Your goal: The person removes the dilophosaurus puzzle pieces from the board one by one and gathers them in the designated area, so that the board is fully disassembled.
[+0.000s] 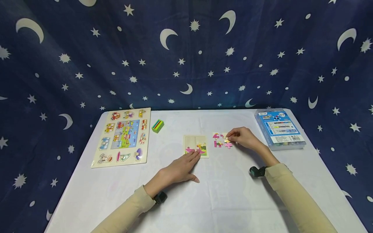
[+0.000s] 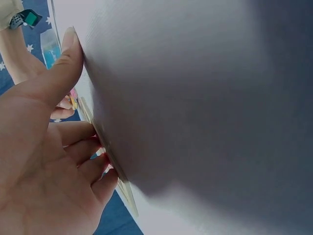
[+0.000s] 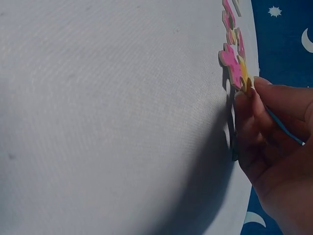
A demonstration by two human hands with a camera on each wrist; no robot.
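Observation:
A small square wooden puzzle tray lies mid-table, with pink pieces and a green-and-yellow piece along its lower part. My left hand rests its fairly straight fingertips on the tray's lower edge and pink pieces; the thumb stands apart over the table. To the tray's right, several loose jigsaw pieces lie in a group. There my right hand pinches a yellow jigsaw piece between thumb and fingertips. A pink jigsaw piece lies right beside it. The fingers partly hide the yellow piece.
At the left lies a large wooden vehicle puzzle board, and a green box with coloured stripes sits next to it. A clear plastic case with a blue label stands at the right back. A starry dark-blue curtain hangs behind the white table.

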